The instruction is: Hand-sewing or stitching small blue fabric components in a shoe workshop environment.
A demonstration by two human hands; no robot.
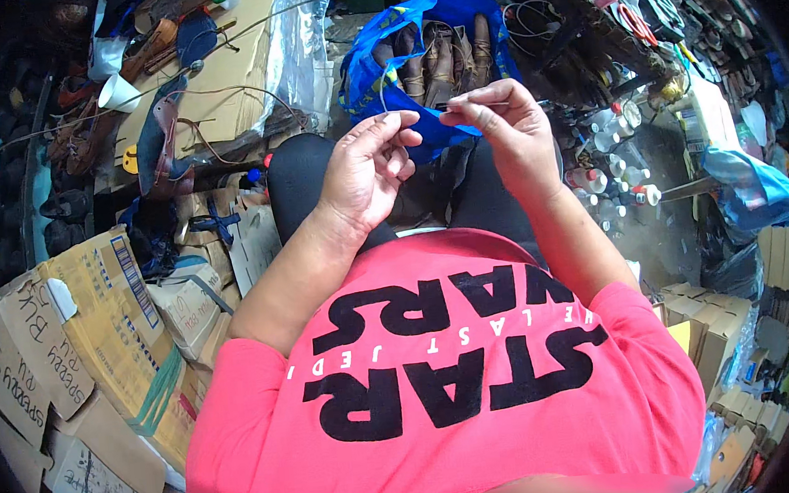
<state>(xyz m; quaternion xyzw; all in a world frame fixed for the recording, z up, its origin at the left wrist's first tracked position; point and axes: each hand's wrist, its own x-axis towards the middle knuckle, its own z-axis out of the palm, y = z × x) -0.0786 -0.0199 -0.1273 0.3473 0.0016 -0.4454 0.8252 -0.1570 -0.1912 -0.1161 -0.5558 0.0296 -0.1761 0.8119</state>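
Note:
Both my hands are raised over my lap, a short gap apart. My left hand is closed in a pinch, fingers curled, with a thin pale cord looping up from its fingertips. Thumb and forefinger of my right hand pinch a thin, dark, needle-like piece, its tip toward the left hand; its exact kind is too small to tell. Just beyond the hands stands an open blue bag with several brown leather pieces upright inside, bound with light strips.
On the left, a cardboard-topped surface carries a white cup and leather scraps. Cardboard boxes crowd my left side. Several small bottles stand on the right, near a blue plastic bag. Shelves of shoe forms line both sides.

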